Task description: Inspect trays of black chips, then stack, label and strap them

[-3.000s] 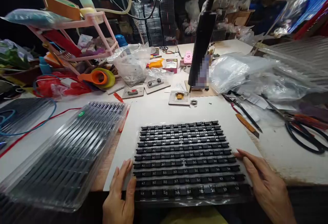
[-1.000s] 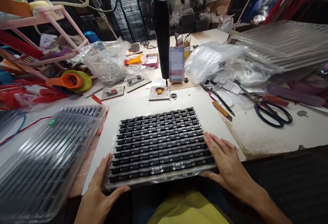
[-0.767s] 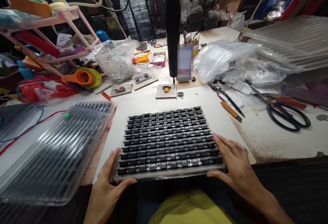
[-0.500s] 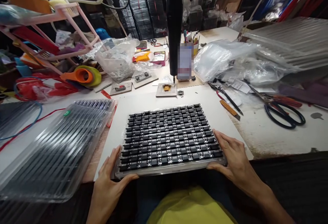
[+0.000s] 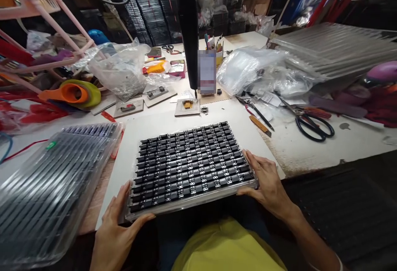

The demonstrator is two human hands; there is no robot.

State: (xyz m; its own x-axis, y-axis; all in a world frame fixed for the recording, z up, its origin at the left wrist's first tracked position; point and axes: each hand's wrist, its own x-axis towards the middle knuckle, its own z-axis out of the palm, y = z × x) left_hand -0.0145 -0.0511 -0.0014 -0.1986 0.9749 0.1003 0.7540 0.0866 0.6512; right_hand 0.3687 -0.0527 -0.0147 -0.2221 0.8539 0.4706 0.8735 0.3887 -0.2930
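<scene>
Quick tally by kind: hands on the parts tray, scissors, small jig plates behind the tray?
Hands: 2, left hand and right hand, both gripping the tray of black parts.
Scissors: 2, large black pair, small pair.
Jig plates: 3.
Total: 7

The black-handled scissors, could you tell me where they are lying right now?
In the head view the scissors lie on the right of the white table, beyond the right hand and just in front of the clear plastic bags.
</scene>
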